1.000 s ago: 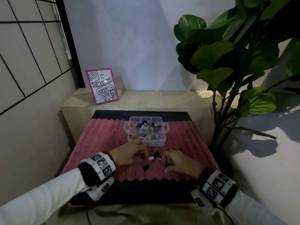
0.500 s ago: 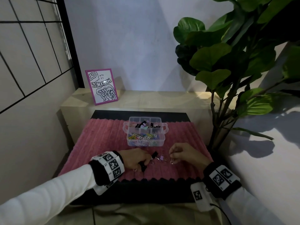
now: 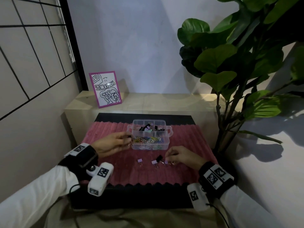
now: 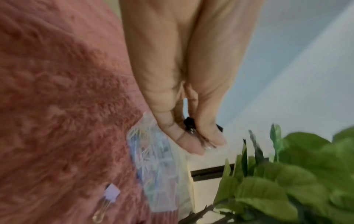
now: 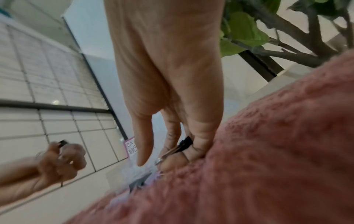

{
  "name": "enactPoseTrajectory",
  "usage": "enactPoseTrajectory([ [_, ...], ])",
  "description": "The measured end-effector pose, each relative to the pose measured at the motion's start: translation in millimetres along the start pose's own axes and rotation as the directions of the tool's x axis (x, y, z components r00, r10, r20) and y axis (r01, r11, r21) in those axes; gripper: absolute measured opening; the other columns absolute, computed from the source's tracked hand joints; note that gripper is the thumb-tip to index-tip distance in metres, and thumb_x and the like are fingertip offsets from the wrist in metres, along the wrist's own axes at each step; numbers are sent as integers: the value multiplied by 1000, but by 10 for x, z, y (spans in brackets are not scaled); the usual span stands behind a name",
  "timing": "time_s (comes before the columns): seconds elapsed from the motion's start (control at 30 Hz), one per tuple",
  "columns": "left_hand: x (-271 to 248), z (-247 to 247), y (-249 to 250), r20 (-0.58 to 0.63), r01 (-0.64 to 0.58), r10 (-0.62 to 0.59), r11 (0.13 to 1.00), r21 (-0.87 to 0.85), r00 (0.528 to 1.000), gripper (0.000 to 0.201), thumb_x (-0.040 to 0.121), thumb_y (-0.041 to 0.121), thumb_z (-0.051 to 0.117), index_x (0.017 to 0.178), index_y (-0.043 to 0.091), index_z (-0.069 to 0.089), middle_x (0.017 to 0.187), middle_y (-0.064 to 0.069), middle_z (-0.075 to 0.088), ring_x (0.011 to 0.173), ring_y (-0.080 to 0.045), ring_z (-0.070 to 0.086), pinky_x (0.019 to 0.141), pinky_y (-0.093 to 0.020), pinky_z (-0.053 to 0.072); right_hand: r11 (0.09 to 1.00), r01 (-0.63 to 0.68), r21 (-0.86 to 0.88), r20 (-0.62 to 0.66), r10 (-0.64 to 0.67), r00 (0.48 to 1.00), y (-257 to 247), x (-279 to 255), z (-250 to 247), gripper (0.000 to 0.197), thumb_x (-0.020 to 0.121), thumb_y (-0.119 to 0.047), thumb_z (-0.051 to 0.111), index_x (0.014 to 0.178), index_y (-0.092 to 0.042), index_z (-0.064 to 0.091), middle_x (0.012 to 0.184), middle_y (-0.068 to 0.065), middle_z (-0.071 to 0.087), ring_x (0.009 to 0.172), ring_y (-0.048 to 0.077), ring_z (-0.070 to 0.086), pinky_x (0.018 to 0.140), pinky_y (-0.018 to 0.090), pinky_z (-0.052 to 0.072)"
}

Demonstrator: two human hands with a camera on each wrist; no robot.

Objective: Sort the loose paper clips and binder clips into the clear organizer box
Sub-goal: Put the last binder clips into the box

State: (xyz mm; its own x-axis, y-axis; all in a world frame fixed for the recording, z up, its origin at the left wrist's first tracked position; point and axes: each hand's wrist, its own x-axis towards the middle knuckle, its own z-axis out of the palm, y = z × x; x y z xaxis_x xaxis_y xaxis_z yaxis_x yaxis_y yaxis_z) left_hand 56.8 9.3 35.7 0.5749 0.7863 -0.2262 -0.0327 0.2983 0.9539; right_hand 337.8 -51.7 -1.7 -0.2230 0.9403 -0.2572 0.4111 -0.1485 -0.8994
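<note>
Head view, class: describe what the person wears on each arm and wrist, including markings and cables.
Both arms wear white long sleeves. Each wrist has a black band carrying white tiles with black square markers, on the left hand side and right hand side. A white marked camera block hangs under each, with thin black cables.

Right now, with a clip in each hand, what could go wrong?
The left hand pinches a black clip at the box edge; released early, it may land on the mat or among the paper clips. The right hand, already holding a clip, could scatter the loose clips.
</note>
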Motion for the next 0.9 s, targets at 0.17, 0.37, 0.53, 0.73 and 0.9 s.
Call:
enactPoseTrajectory([
  [0.17, 105, -205, 168, -102, 4, -6, 1000, -15, 995, 18, 89, -3, 43, 86, 8, 57, 66, 6, 71, 65, -1, 67, 62, -10, 55, 915, 41, -400, -33, -60, 998, -7, 22, 111, 22, 70, -16, 77, 74, -22, 57, 74, -11, 53, 64, 0, 48, 60, 11, 39],
  [0.37, 461, -189, 472, -108, -26, 86, 883, 468, 990, 11, 82, -3, 59, 84, 7, 60, 65, 4, 70, 57, -3, 65, 56, -11, 53, 979, 48, -199, -55, -60, 997, 90, 8, 54, 19, 79, -11, 69, 71, -19, 54, 67, -5, 57, 59, 7, 53, 55, 14, 44],
  [0.53, 905, -44, 746, -141, -14, 204, 614, 789, 969, 20, 74, 4, 71, 93, 3, 63, 85, -11, 66, 62, -12, 62, 45, -8, 48, 851, -11, 524, -113, 83, 990, 160, -142, -117, 16, 86, 5, 50, 77, -2, 62, 70, 6, 63, 61, 11, 57, 54, 17, 45],
  [0.73, 1282, 66, 627, -96, 10, 210, 376, 927, 973, 25, 73, 3, 72, 97, 1, 67, 103, -21, 69, 84, -22, 67, 59, -14, 45, 490, -30, 871, -106, 247, 963, 319, -380, -291, 29, 79, 0, 48, 62, 2, 71, 62, 12, 67, 56, 16, 65, 51, 19, 54],
  [0.9, 1312, 41, 467, 23, -12, -21, 408, 913, 1000, 32, 82, 8, 64, 114, 8, 60, 120, -14, 64, 104, -23, 61, 73, -14, 49, 484, 19, 875, -169, 269, 948, 290, -391, -398, 38, 83, 11, 43, 55, 5, 68, 63, 14, 69, 62, 20, 68, 58, 28, 60],
])
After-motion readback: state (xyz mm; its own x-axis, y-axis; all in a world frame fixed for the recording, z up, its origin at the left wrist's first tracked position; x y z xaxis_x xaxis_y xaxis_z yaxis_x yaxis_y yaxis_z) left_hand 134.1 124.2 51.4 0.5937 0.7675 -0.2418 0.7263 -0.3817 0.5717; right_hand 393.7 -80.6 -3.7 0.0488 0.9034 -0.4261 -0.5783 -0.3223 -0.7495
